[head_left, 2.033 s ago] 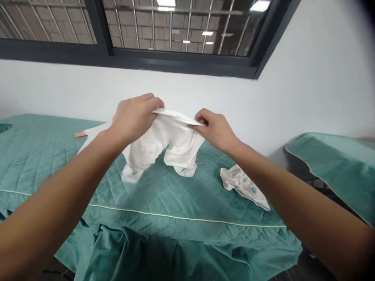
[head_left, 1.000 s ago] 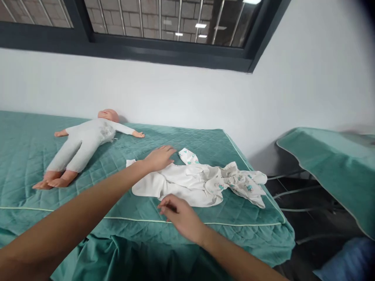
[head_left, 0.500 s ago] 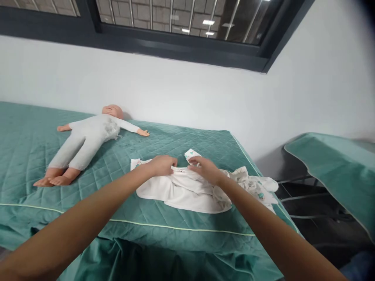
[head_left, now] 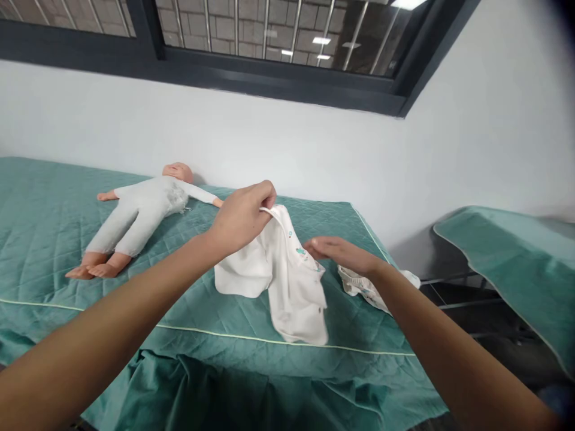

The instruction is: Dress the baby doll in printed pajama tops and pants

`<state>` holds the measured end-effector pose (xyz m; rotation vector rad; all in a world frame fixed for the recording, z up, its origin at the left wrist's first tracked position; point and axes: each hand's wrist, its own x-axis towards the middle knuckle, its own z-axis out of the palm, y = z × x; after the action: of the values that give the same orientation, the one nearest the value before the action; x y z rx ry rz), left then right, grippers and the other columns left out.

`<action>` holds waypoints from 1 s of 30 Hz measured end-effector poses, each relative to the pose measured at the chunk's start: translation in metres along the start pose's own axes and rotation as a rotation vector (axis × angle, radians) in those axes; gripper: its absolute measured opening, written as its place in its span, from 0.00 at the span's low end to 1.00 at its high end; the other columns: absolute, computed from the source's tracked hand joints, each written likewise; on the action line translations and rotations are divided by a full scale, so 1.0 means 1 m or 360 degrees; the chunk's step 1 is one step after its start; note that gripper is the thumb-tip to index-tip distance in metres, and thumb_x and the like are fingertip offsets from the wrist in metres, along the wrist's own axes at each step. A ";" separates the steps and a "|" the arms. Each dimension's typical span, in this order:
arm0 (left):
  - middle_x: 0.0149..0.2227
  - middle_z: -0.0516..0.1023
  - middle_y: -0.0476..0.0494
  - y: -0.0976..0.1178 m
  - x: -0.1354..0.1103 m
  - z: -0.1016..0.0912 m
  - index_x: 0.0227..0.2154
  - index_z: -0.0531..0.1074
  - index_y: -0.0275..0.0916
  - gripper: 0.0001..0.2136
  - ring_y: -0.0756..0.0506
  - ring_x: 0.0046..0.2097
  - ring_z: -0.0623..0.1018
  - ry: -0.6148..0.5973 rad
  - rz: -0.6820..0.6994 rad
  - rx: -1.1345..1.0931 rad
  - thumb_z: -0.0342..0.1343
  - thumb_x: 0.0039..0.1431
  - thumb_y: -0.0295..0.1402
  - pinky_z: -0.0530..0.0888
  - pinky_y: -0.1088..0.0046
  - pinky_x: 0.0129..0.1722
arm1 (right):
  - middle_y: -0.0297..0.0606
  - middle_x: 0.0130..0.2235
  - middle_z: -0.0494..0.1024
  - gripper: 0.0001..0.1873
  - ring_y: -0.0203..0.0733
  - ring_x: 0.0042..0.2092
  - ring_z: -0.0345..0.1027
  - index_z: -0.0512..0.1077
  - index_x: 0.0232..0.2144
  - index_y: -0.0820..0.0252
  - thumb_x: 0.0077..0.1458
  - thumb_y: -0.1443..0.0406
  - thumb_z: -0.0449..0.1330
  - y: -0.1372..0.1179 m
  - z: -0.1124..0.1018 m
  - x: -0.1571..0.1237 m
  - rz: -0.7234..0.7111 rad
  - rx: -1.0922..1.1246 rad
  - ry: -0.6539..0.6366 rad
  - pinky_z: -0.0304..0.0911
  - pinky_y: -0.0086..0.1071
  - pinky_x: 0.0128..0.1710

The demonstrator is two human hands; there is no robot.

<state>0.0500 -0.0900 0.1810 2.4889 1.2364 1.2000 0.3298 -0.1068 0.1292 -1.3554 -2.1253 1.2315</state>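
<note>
My left hand (head_left: 245,216) is closed on the upper edge of a white baby shirt (head_left: 294,281) and holds it up above the bed. The shirt hangs in folds, its lower part on or just over the green cover, with small coloured prints along one side. Beside that printed side is my right hand (head_left: 339,251), fingers stretched out and close together. Whether its fingertips touch the cloth I cannot tell. Under my right wrist lies another white printed garment (head_left: 359,285), partly hidden by the forearm.
A baby doll (head_left: 144,209) with a pale cloth body lies on its back at the left of the green quilted bed (head_left: 215,353). Behind stands a white wall under a dark-framed window (head_left: 278,75). A second green-covered surface (head_left: 512,257) stands across a gap at right.
My left hand has lifted the shirt off the bed, and it now hangs apart from the other garment. My right hand has moved slightly right, away from the shirt's top edge.
</note>
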 end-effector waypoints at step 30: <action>0.44 0.82 0.46 -0.044 -0.034 -0.056 0.41 0.75 0.43 0.11 0.40 0.46 0.78 0.0023 -0.0731 0.0240 0.51 0.59 0.37 0.73 0.66 0.48 | 0.39 0.40 0.82 0.13 0.47 0.42 0.73 0.79 0.41 0.55 0.54 0.62 0.58 -0.030 -0.012 -0.030 0.0051 -0.0448 0.1400 0.67 0.39 0.43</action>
<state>-0.0286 -0.0982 0.1804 2.1088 1.8306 1.0364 0.3354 -0.1314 0.1651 -1.6333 -1.6455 0.2195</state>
